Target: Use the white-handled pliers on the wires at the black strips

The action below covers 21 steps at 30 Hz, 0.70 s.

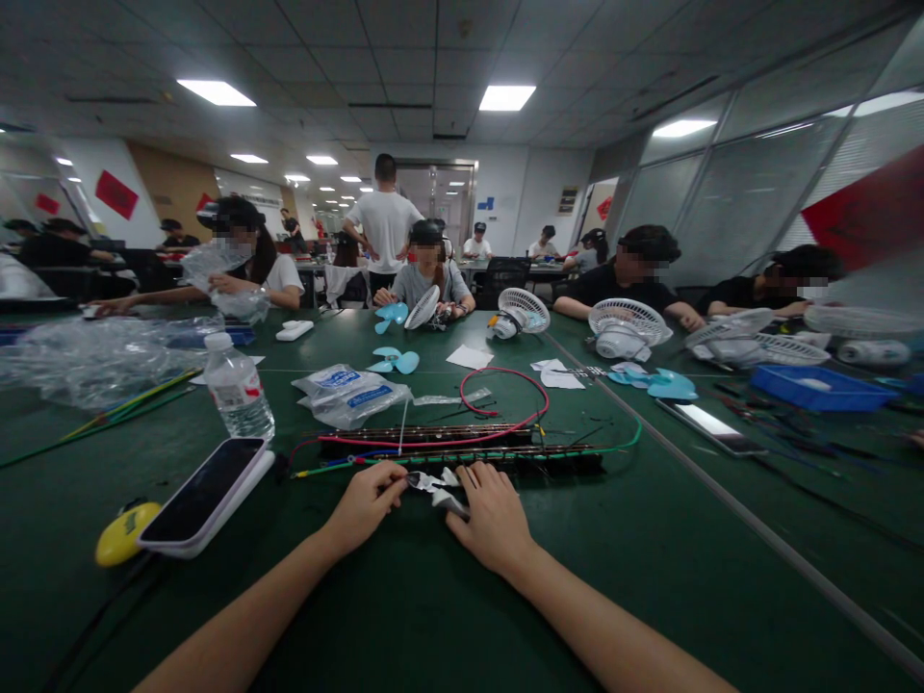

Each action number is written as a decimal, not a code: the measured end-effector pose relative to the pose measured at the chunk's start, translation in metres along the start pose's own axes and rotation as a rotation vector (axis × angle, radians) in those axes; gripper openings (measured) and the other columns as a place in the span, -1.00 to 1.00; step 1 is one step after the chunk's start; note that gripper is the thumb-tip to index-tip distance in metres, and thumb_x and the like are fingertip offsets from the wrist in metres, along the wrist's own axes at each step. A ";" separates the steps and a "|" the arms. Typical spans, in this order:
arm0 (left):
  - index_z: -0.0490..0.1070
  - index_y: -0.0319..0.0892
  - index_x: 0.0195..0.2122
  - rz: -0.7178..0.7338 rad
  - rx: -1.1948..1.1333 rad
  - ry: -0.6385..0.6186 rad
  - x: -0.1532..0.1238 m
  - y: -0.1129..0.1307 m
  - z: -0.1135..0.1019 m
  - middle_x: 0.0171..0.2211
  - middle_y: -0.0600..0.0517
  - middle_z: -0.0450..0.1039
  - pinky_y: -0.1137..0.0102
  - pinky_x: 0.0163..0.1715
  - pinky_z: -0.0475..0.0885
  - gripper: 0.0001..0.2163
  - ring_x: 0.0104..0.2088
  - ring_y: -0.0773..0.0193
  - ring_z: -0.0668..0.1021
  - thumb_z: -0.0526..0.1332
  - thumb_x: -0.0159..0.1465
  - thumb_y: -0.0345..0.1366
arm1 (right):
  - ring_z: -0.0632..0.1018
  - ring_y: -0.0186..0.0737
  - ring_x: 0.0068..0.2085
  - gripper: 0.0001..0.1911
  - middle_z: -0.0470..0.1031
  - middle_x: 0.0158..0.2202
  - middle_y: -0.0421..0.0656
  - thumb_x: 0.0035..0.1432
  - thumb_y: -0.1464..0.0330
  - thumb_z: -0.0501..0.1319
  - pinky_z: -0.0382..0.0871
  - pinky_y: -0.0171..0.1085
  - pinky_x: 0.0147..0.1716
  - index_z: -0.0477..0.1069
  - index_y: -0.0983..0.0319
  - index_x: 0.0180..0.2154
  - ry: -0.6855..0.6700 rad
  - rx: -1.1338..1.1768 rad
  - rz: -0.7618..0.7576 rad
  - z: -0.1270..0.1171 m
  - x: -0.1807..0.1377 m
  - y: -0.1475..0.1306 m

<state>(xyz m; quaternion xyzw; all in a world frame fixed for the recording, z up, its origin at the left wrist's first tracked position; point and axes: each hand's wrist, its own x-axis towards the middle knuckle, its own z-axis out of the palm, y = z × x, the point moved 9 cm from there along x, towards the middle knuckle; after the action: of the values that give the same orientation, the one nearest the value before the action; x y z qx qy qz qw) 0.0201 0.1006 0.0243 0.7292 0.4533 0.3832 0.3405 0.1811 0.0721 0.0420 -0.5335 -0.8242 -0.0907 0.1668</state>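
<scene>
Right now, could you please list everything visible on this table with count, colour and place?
strips: two, dark, wired, just beyond the hands
red wire: one, looped above the strips
bottle: one, clear, left
phone: one, white case, near left
yellow thing: one, beside that phone
plastic bags: several, clear, centre and left
fans: several, white, far side and right
fan blades: several, light blue, centre and right
tray: one, blue, right
people: several, mixed tops, opposite
left hand: one, pinching a small pale piece
right hand: one, touching that piece
</scene>
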 end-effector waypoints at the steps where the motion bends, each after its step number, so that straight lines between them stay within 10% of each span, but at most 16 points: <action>1: 0.41 -0.22 -0.27 -0.002 -0.001 0.000 0.000 0.000 0.000 -0.42 0.02 0.40 0.46 -0.54 0.41 -0.81 -0.48 0.28 0.51 0.10 0.27 -0.23 | 0.31 -0.02 -0.08 -0.50 0.35 -0.11 -0.01 0.05 0.19 0.19 0.12 -0.14 -0.10 0.28 0.27 0.01 0.003 -0.002 -0.001 0.000 0.000 0.000; 21: 0.39 -0.21 -0.29 0.011 0.015 -0.002 0.000 -0.001 0.000 -0.44 0.04 0.40 0.46 -0.52 0.41 -0.86 -0.46 0.27 0.52 0.09 0.26 -0.28 | 0.40 -0.09 -0.17 -0.57 0.43 -0.17 -0.08 0.04 0.21 0.22 0.18 -0.19 -0.20 0.31 0.24 -0.05 -0.057 0.003 0.002 -0.001 0.000 -0.002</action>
<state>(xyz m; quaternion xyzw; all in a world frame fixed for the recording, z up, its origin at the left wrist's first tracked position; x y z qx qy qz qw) 0.0196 0.1007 0.0231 0.7347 0.4517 0.3808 0.3335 0.1790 0.0708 0.0426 -0.5365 -0.8282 -0.0742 0.1440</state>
